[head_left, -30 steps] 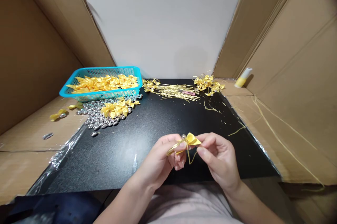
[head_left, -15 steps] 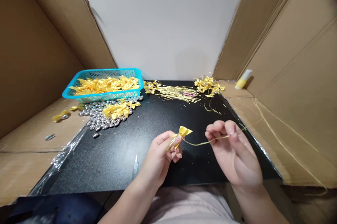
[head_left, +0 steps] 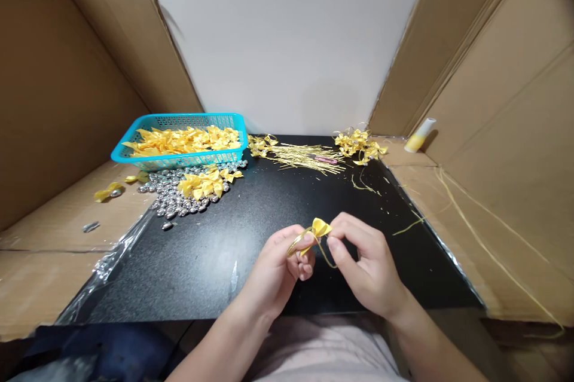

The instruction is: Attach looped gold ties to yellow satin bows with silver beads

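Between thumb and fingers, my left hand pinches a yellow ribbon bow together with a looped gold cord. A thin yellow thread runs from the bow and curves down in a slack loop toward my right hand. The right thumb and forefinger are pinched together at the bow's right tip, where the thread's end seems to be; their grip partly hides it. Both hands are above the front of the black table.
A turquoise basket of yellow bows stands at back left. Before it lie silver beads and loose bows. Gold cords, a pink cutter and bow bunches lie at the back. A thread spool stands right, by cardboard walls.
My right hand first drew the thread out to the right with fingers spread, then came back to the bow and closed. The left hand keeps its hold on the bow and cord.
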Demonstrator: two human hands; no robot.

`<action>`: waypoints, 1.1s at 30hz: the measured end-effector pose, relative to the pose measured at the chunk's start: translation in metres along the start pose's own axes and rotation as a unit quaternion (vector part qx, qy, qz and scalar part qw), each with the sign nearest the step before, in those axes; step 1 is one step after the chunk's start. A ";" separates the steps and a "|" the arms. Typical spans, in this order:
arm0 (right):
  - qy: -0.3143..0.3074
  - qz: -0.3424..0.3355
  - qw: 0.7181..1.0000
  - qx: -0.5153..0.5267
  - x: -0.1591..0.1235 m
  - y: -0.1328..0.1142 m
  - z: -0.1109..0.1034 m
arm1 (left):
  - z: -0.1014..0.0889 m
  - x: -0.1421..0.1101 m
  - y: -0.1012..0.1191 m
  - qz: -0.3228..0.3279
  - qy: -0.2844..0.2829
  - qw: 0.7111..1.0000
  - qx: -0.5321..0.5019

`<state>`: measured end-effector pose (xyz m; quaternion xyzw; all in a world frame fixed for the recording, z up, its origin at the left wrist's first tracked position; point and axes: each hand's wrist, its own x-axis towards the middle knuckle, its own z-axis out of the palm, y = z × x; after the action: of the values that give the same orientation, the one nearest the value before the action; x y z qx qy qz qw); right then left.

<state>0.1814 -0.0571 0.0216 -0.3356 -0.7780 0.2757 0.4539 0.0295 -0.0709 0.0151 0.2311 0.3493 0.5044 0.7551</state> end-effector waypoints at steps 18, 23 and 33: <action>-0.057 0.002 0.998 -0.029 -0.002 -0.003 -0.006 | -0.002 -0.001 0.000 -0.007 -0.016 0.999 0.050; -0.079 -0.002 0.997 -0.024 0.000 -0.003 -0.009 | -0.003 -0.001 0.002 -0.022 -0.034 0.998 0.044; -0.139 -0.041 0.988 -0.055 0.003 -0.010 -0.022 | -0.008 -0.001 0.004 -0.068 -0.092 0.993 0.017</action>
<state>0.1970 -0.0584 0.0406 -0.2865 -0.8604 0.2577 0.3335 0.0207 -0.0700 0.0126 0.2655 0.3017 0.4221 0.8126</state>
